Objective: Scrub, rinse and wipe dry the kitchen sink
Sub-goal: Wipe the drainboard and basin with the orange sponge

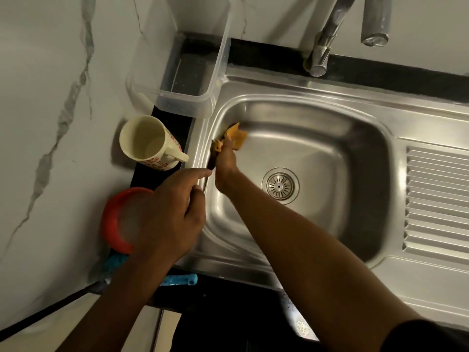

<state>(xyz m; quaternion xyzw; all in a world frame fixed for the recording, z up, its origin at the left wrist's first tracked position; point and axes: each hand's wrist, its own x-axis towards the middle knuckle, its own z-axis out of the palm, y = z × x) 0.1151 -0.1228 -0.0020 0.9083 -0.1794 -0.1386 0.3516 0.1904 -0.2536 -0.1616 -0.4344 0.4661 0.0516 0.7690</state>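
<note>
Our right hand (225,163) pinches an orange cloth (236,135) against the left inner wall of the steel sink (330,158), near its back corner. Our left hand (167,214) rests at the sink's left rim, index finger straight, the other fingers loosely curled, holding nothing. A cream mug (149,142) and a red bowl (114,219) sit on the counter (144,177) beside it.

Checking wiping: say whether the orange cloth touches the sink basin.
Touching. Head view: right hand presses the orange cloth against the left wall of the sink basin.
</note>
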